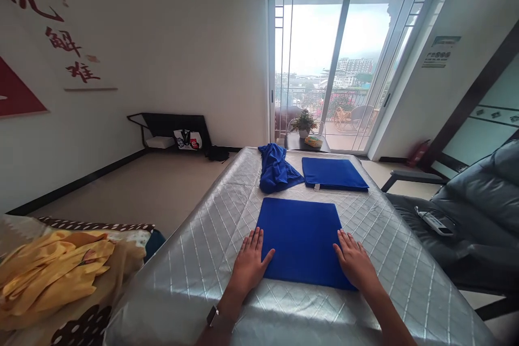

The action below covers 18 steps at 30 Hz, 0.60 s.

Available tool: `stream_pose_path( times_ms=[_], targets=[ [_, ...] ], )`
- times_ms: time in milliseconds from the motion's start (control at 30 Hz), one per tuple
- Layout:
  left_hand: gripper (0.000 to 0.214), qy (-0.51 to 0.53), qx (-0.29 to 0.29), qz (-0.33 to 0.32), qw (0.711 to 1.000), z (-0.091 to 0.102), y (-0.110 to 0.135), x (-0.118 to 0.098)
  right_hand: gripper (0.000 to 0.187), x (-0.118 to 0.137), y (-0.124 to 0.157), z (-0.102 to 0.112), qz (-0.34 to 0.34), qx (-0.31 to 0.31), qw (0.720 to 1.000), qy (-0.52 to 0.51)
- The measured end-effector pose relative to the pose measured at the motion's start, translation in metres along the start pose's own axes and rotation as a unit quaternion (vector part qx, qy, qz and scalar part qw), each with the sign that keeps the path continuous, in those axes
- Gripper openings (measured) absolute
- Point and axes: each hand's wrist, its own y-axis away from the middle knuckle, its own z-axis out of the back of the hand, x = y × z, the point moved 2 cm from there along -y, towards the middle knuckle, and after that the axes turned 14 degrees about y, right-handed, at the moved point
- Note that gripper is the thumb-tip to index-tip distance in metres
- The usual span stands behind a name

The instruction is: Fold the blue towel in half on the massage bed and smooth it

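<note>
Flanking the near flat blue cloth [302, 243]: left hand [250, 260] at its left edge, right hand [356, 259] at its right, fingers extended, gripping nothing, neither hand nearer, long axis unclear from here.

One head-worn camera is looking forward and somewhat downward, from above the near end of the silver quilted surface [211, 259]. The left hand [249, 260] and the right hand [357, 260] are showing in the lower middle, quite near to the lens. Beyond them, the view is reaching far, up to the glass door [308, 38], and it is spreading so wide that the yellow cloth [57, 270] is entering at the left edge and the dark armchair [478, 205] at the right edge.
</note>
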Motion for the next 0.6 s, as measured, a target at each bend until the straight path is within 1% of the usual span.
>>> stream_pose_path(
  times_ms=[100,167,267,367,533,600],
  targets=[
    [0.083,-0.002,0.000,0.002,1.000,0.001,0.000,-0.001,0.065,0.005,-0.018,0.006,-0.006,-0.005,1.000,-0.003],
    [0.083,-0.002,-0.001,-0.002,1.000,0.000,0.000,0.000,0.065,0.008,-0.024,0.002,-0.015,0.000,1.000,-0.001],
    [0.082,-0.006,-0.007,-0.009,1.000,-0.003,0.000,0.002,0.065,0.010,-0.026,-0.010,-0.023,0.010,1.000,-0.003],
    [0.081,-0.012,-0.010,-0.008,1.000,-0.006,0.000,0.006,0.065,0.009,-0.026,-0.020,-0.020,0.001,1.000,-0.011],
    [0.085,-0.028,0.010,0.005,1.000,-0.004,-0.006,0.014,0.064,0.008,-0.026,-0.021,-0.014,-0.001,1.000,-0.023],
    [0.085,-0.033,-0.001,0.014,0.999,-0.003,-0.013,0.006,0.064,0.010,-0.026,-0.019,-0.014,0.000,1.000,-0.023]
  ],
)
